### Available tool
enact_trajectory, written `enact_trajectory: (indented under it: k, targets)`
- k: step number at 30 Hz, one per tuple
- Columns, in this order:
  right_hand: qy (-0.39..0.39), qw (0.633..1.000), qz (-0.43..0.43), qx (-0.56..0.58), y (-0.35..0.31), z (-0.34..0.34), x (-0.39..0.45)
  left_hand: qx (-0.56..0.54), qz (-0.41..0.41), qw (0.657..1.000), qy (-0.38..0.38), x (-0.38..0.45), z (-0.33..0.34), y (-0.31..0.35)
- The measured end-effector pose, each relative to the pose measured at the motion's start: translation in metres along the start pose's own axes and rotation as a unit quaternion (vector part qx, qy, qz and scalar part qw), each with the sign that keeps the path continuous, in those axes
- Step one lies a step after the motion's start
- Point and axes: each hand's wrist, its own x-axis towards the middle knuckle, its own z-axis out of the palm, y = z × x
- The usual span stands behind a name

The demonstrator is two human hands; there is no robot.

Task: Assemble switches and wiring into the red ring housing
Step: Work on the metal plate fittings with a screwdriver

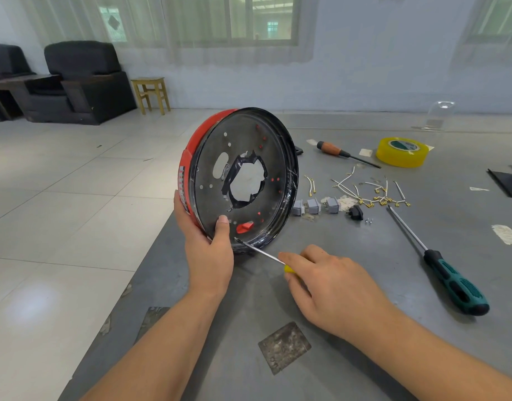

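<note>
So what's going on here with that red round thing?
A person is working at a grey table. The left hand holds the red ring housing with its dark metal plate tilted on edge, thumb on the plate. The right hand grips a small yellow-handled screwdriver, its tip at the housing's lower rim. Grey rocker switches and white terminal wires lie loose beside it, not yet fitted.

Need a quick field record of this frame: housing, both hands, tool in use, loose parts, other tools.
housing: red ring housing tipped on edge on the grey table, black inner plate facing the camera
left hand: left hand grips the lower rim, thumb on the plate
right hand: right hand holds a yellow-handled screwdriver, tip at the lower rim
loose parts: grey switches, white wires with terminals, two screws
other tools: green-handled screwdriver, wooden-handled screwdriver, yellow tape roll
</note>
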Motion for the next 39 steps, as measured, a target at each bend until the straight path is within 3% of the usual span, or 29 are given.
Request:
enact_trajectory:
  k: [9, 13, 17, 19, 21, 22, 24, 30, 34, 36, 37, 39]
  targets:
    - [0.003, 1.000, 0.025, 0.004, 0.000, 0.003, 0.000, 0.003, 0.001, 1.000, 0.001, -0.001, 0.001, 0.002]
    - [0.038, 0.997, 0.039, 0.049, 0.004, 0.001, 0.000, 0.004, 0.002, 1.000, -0.001, -0.001, 0.001, 0.002]
    - [0.017, 0.988, 0.101, 0.119, 0.007, 0.004, 0.000, 0.008, 0.008, 1.000, -0.005, -0.001, 0.001, 0.002]
    - [-0.012, 0.954, 0.143, 0.264, 0.007, 0.006, 0.003, 0.009, 0.010, 1.000, -0.005, -0.001, 0.000, 0.002]
    - [-0.052, 0.871, 0.195, 0.448, 0.006, 0.008, 0.008, 0.008, 0.011, 1.000, -0.004, -0.002, 0.001, 0.003]
    - [-0.069, 0.832, 0.214, 0.507, 0.005, 0.008, 0.009, 0.009, 0.012, 1.000, -0.005, -0.003, 0.001, 0.004]
    - [-0.084, 0.806, 0.224, 0.542, 0.004, 0.008, 0.010, 0.013, 0.015, 1.000, -0.004, -0.003, 0.001, 0.005]
    - [-0.032, 0.904, 0.206, 0.373, 0.008, 0.008, 0.008, 0.018, 0.011, 1.000, -0.001, -0.003, 0.001, 0.005]
    - [-0.006, 0.974, 0.140, 0.177, 0.017, 0.008, 0.004, 0.019, 0.008, 1.000, -0.003, -0.004, 0.002, 0.004]
    - [-0.019, 0.975, 0.124, 0.185, 0.017, 0.005, 0.005, 0.020, 0.007, 1.000, -0.002, -0.004, 0.002, 0.005]
    - [-0.033, 0.960, 0.130, 0.244, 0.015, 0.003, 0.007, 0.022, 0.006, 1.000, -0.002, -0.005, 0.002, 0.005]
    - [-0.080, 0.892, 0.172, 0.410, 0.012, 0.005, 0.010, 0.025, 0.004, 1.000, -0.002, -0.005, 0.001, 0.006]
